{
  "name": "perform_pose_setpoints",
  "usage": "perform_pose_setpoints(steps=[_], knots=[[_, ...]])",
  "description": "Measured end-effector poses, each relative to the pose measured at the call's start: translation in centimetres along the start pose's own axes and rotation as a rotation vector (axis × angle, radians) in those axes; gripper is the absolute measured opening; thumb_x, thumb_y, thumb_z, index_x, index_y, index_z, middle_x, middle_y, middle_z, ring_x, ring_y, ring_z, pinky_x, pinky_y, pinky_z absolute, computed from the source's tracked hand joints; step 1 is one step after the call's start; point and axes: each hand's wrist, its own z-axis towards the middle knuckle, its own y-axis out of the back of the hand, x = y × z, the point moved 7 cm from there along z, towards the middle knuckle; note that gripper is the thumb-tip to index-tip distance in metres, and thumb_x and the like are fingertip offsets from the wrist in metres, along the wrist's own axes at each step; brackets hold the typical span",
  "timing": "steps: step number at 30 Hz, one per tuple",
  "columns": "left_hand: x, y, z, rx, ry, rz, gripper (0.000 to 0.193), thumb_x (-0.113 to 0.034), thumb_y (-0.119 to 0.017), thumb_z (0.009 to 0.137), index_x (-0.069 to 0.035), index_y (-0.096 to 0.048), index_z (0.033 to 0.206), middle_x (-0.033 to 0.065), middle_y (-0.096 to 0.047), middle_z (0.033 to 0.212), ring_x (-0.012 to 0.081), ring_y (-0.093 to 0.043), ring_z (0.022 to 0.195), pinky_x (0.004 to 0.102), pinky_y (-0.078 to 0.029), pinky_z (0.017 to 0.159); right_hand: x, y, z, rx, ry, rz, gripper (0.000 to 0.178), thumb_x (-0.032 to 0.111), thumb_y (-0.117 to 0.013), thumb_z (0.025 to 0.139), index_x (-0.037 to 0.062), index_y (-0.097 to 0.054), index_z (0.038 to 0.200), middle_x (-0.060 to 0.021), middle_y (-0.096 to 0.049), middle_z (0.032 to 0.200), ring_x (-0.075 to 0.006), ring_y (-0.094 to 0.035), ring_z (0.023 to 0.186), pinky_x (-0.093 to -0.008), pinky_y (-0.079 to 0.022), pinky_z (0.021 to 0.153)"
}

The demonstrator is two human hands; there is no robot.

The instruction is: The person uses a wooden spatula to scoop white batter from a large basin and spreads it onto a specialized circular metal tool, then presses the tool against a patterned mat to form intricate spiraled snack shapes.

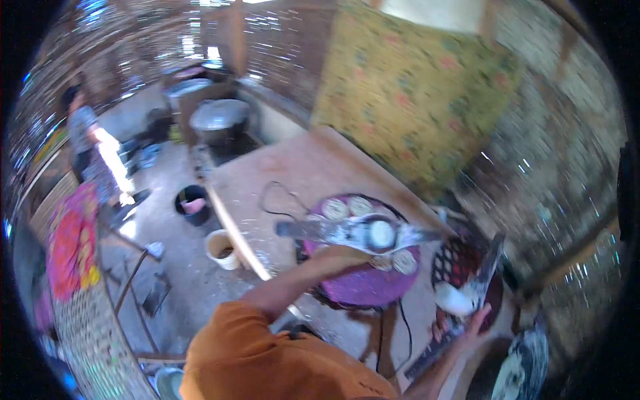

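My left arm reaches over the table to a long press half (327,231) with dark bar handles and a round middle cup holding something white. My left hand (363,259) is closed beneath it, partly hidden by the press. Below lies a round purple cloth-covered surface (373,287) bearing several white coiled discs (404,261). At the right, my right hand (470,328) grips a second long dark-handled piece (490,267), slanting over a dark red perforated basket (448,263). A white rounded lump or cylinder (455,300) shows beside that hand; motion blurs its details.
A black cord (403,333) trails over the wooden table (280,167). A coated bowl (513,367) stands at lower right. On the floor are a white bucket (222,250) and a dark bucket (192,203). Another person (87,133) stands far left; a lidded pot (219,117) is behind.
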Motion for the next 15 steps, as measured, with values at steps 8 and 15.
perform_pose_setpoints(steps=[8, 15], knots=[[-12.7, -2.1, 0.5, 0.777, -0.282, 0.309, 0.047, -0.034, -0.073, 0.073, -0.010, -0.061, 0.111, 0.0092, -0.067, 0.089, 0.0197, -0.064, 0.079, 0.0298, -0.051, 0.072, 4.1, -8.7, -3.4, 0.225, 0.653, -0.764, 0.104, 0.057, -0.066, 0.072, -0.0053, -0.015, 0.138, -0.0180, -0.044, 0.117, -0.0250, -0.050, 0.103, -0.0367, -0.044, 0.081], [-10.9, -4.4, -2.1, 1.170, -0.204, -0.147, 0.024, -0.022, -0.072, 0.072, -0.004, -0.061, 0.084, 0.0138, -0.062, 0.077, 0.0239, -0.061, 0.074, 0.0357, -0.048, 0.067, 4.9, -12.3, -5.5, 0.380, 0.312, -1.042, 0.109, 0.064, -0.064, 0.071, -0.0048, -0.013, 0.139, -0.0191, -0.042, 0.123, -0.0223, -0.052, 0.101, -0.0387, -0.042, 0.084]])
